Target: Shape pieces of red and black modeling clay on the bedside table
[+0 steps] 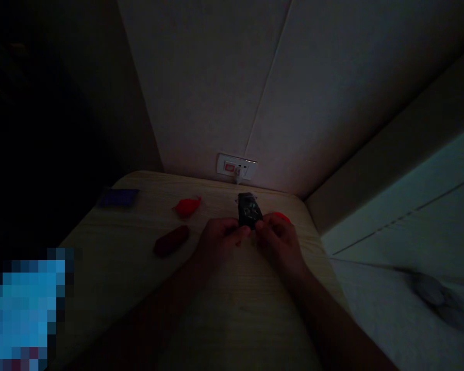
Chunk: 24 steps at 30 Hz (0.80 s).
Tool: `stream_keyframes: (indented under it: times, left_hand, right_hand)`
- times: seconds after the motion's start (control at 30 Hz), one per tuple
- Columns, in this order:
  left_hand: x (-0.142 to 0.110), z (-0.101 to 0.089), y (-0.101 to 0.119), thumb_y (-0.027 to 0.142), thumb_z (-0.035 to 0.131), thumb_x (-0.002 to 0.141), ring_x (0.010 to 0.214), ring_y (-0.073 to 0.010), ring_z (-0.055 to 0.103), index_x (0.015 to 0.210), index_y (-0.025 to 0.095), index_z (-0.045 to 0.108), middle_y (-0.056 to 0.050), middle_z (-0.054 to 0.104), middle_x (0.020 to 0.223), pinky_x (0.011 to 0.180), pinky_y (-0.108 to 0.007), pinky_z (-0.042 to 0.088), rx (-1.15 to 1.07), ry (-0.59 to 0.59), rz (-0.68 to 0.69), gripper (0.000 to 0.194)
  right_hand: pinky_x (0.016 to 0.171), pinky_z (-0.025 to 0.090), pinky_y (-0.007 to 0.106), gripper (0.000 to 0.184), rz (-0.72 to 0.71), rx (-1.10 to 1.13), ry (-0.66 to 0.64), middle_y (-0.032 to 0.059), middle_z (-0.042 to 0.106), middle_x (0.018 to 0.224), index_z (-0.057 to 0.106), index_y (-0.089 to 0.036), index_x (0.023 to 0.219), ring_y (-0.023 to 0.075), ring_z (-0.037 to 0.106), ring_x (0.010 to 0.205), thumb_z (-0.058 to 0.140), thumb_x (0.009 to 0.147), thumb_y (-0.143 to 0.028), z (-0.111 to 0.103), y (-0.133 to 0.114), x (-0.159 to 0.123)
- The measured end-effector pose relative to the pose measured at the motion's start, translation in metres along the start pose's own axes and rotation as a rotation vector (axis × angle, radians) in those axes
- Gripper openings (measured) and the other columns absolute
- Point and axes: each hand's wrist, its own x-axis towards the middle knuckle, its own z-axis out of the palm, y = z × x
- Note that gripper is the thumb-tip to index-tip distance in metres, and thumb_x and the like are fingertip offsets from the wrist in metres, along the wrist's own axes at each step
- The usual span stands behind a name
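Note:
Both hands pinch the near edge of a small black glossy packet (pixel 250 210) over the wooden table. My left hand (pixel 221 236) is closed at its left corner, thumb and fingers together. My right hand (pixel 277 234) pinches the right corner. Behind my right hand lies a bright red piece (pixel 281 217), partly hidden. Left of my left hand is a dark red oblong piece (pixel 172 241). Beyond that rests a bright red wrapped lump (pixel 187 207) with twisted ends. A tiny reddish bit (pixel 238 243) shows between the hands. The dim light hides fine detail.
The light wooden tabletop (pixel 232 299) meets a wall with a socket plate (pixel 236 167) holding a white plug. A purple packet (pixel 118 198) lies at the far left edge. A blurred-out bright blue area (pixel 27 309) fills the lower left. A grey object (pixel 436 296) lies at right.

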Motion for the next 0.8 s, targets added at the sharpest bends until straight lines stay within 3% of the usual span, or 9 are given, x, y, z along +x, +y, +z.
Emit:
stream_keyframes:
  times: [0.13,0.33,0.63,0.8]
  left_hand:
    - [0.001,-0.004,0.0,0.045,0.069,0.076,0.056,-0.0149,0.047,0.057,0.017,0.063,0.001,0.054,0.054,0.056,-0.028,0.031,0.074,-0.012,0.03,0.034]
    - [0.002,-0.006,0.002,0.045,0.071,0.074,0.054,-0.0136,0.045,0.055,0.017,0.063,0.002,0.051,0.052,0.055,-0.028,0.028,0.102,-0.057,0.024,0.035]
    - [0.008,-0.001,-0.003,0.053,0.078,0.072,0.056,-0.0131,0.054,0.08,0.014,0.069,-0.001,0.064,0.066,0.055,-0.027,0.043,-0.206,-0.023,-0.055,0.04]
    - [0.006,0.002,0.0,0.049,0.083,0.071,0.085,-0.0212,0.069,0.1,0.014,0.073,-0.008,0.075,0.093,0.077,-0.032,0.054,-0.406,-0.02,-0.081,0.046]
  right_hand:
    - [0.043,0.029,0.022,0.035,0.014,-0.14,-0.018,-0.0019,0.06,0.054,0.067,-0.017,0.067,0.0086,0.044,0.044,0.078,0.081,-0.047,-0.002,-0.003,0.0]
    - [0.04,0.028,0.022,0.034,0.002,-0.126,-0.043,-0.0017,0.059,0.049,0.067,-0.018,0.061,0.0086,0.041,0.04,0.08,0.079,-0.044,-0.003,-0.009,-0.001]
    - [0.042,0.024,0.024,0.04,-0.045,-0.155,-0.05,-0.003,0.051,0.045,0.062,-0.019,0.053,0.0092,0.038,0.042,0.077,0.082,-0.042,-0.002,-0.01,-0.006]
    - [0.045,0.024,0.024,0.033,-0.036,-0.258,-0.211,-0.0029,0.052,0.052,0.066,-0.018,0.06,0.0098,0.04,0.047,0.077,0.082,-0.039,0.001,-0.008,-0.01]
